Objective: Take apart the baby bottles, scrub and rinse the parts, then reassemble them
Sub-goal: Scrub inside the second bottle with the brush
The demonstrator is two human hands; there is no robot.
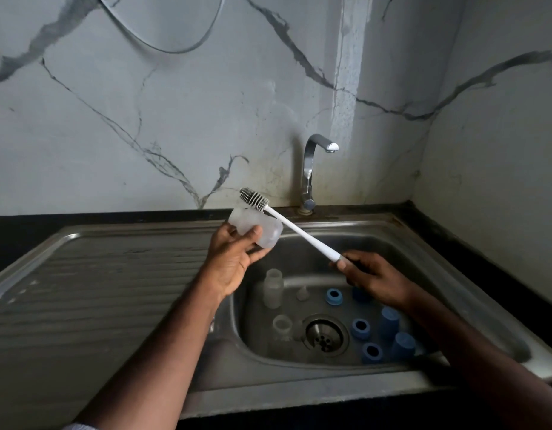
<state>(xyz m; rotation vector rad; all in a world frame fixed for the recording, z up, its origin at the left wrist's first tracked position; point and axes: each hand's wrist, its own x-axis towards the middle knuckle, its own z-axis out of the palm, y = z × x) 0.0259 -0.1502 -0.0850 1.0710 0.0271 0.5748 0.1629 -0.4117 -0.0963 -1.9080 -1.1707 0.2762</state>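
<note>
L hand (234, 259) is gripping a frosted bottle body (256, 226), lying on its side above the sink's (144, 262) left edge. R hand (369, 276) is clasping the brush handle's end; brush (287, 223) is angling up-left, bristle head just behind the bottle's far end. In the basin: two more clear bottles (273, 288), a clear teat (302, 293), blue collars (334, 297) & blue caps (389, 324) right of the drain (325, 335).

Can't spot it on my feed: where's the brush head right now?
Head view, centre: the brush head is above the bottle in the left hand, left of the tap.
</note>
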